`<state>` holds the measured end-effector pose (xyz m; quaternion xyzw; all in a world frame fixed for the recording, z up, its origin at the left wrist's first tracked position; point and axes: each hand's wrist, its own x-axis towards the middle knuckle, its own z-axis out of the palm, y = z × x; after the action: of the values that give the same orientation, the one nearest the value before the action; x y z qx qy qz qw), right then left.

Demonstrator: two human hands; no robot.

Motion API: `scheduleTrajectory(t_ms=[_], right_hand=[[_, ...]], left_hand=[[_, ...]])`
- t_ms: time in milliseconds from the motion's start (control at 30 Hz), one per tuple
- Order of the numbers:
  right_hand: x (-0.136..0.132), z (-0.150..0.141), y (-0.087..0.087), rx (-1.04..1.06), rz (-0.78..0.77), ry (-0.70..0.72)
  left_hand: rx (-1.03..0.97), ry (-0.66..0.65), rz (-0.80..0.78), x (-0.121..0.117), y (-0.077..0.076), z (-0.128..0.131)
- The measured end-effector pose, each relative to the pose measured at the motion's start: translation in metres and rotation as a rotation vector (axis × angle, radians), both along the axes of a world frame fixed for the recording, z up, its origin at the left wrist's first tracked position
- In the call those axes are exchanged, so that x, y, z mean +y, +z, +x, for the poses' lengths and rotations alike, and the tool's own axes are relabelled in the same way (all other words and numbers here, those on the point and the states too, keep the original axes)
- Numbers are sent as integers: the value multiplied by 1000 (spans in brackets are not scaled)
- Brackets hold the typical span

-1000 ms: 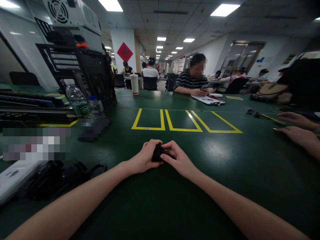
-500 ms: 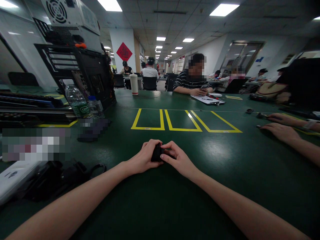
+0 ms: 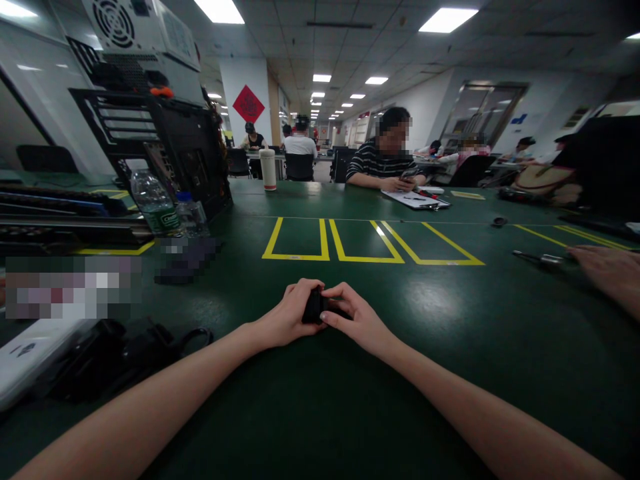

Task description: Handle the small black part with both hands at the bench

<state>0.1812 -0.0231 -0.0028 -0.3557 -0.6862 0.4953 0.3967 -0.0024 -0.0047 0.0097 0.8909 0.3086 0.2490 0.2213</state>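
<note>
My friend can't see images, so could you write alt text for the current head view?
A left hand and right hand hold a small black object at a green table, near three yellow tape outlines. At left, two clear bottles stand by a black computer case; opposite sits a person in a striped top.

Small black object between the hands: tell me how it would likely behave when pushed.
The black object is probably stiff: its visible edges look fairly straight. It may slide rather than roll, since its visible face looks flat. Likely light too: the left hand covers much of it.
</note>
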Motion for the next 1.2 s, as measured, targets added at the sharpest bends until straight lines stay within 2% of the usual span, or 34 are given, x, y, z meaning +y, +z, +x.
scheduleTrajectory(t_ms=[133, 333, 500, 700, 967, 1067, 1200], right_hand=[[0, -1, 0, -7, -11, -28], [1, -1, -2, -32, -17, -25], [1, 0, 0, -5, 10, 16], [0, -1, 4, -67, 126, -104], [0, 0, 6, -73, -30, -51], [-1, 0, 6, -61, -25, -6], [-1, 0, 5, -28, 7, -29]], left_hand=[[-25, 35, 2, 0, 0, 1], [5, 10, 2, -2, 5, 2], [-11, 14, 31, 0, 0, 1], [-19, 22, 28, 0, -1, 2], [10, 18, -11, -4, 8, 1], [11, 14, -3, -4, 9, 0], [3, 9, -8, -5, 9, 0]])
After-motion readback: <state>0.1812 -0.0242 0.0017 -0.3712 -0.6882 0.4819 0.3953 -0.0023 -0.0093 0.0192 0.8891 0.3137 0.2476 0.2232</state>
